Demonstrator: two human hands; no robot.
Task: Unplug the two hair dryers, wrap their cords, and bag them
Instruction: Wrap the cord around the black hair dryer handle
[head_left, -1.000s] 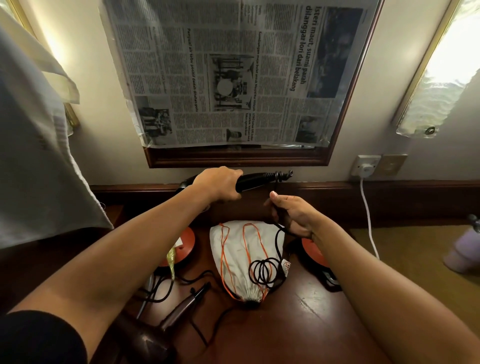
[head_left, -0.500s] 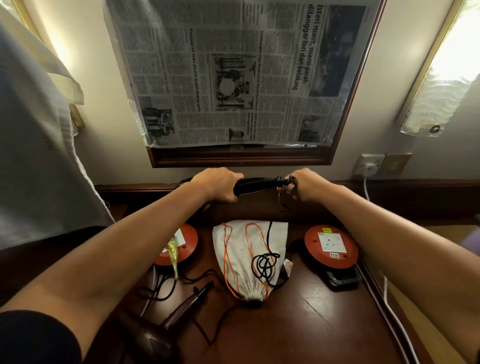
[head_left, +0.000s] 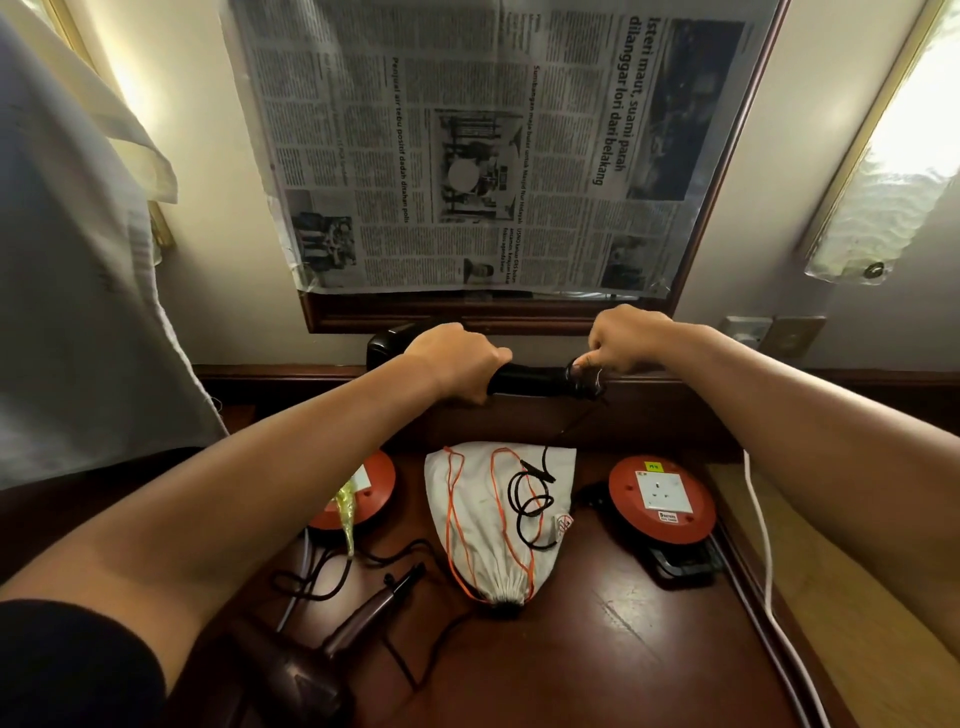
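Observation:
My left hand (head_left: 460, 361) grips the handle of a black hair dryer (head_left: 530, 380) held level above the table, its body partly hidden behind the hand. At the handle's end my right hand (head_left: 621, 340) pinches the black cord (head_left: 584, 382), which is looped there. The rest of that cord (head_left: 530, 501) hangs down and lies coiled on a white drawstring bag (head_left: 483, 525) with orange strings. A second, brown hair dryer (head_left: 332, 647) lies on the wooden table (head_left: 623, 649) at the lower left, its cord trailing beside it.
Two red extension reels, one at the left (head_left: 363, 499) and one at the right (head_left: 662, 501), flank the bag. A white cable (head_left: 761, 535) runs down from a wall socket (head_left: 745, 332). A newspaper-covered mirror (head_left: 493, 156) hangs behind, and a white cloth (head_left: 78, 291) hangs at left.
My right hand rose from above the bag to the dryer handle's end, bringing the cord up with it. The coil on the bag has grown smaller. My left hand keeps its hold.

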